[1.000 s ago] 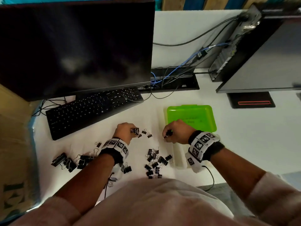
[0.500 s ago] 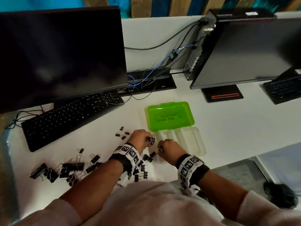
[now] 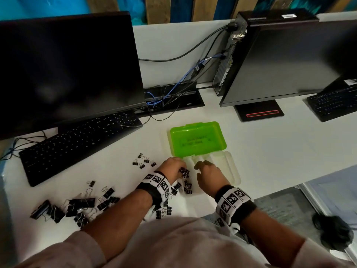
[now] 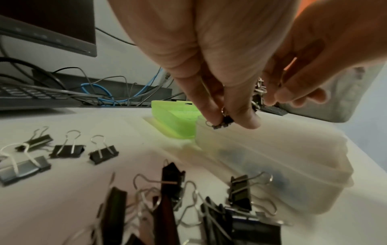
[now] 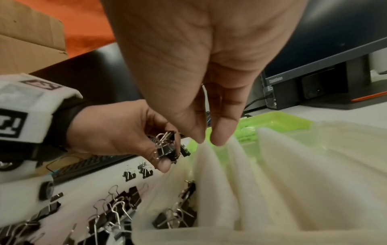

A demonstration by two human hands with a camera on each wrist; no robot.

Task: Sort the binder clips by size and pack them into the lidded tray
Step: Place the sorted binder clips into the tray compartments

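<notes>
The lidded tray (image 3: 232, 172) is translucent, and its green lid (image 3: 197, 140) is folded open behind it. My left hand (image 3: 179, 168) hovers at the tray's left end and grips a bunch of small black binder clips (image 5: 165, 147), one pinched at the fingertips (image 4: 220, 123). My right hand (image 5: 209, 137) points down with nothing in it; its fingertips touch a white divider (image 5: 211, 165). Several clips (image 5: 173, 215) lie in the leftmost compartment. Small clips (image 3: 144, 162), medium clips (image 3: 164, 209) and large clips (image 3: 77, 206) lie on the white desk.
A black keyboard (image 3: 77, 144) and a dark monitor (image 3: 67, 64) stand at the back left. Cables (image 3: 173, 89), a computer tower (image 3: 241, 51) and a second monitor (image 3: 289, 60) fill the back right. The desk's front edge (image 3: 270, 190) runs close to the tray.
Both hands have moved right, from the desk beside the tray to over its left end. The clip that my right hand pinched is gone from its fingers.
</notes>
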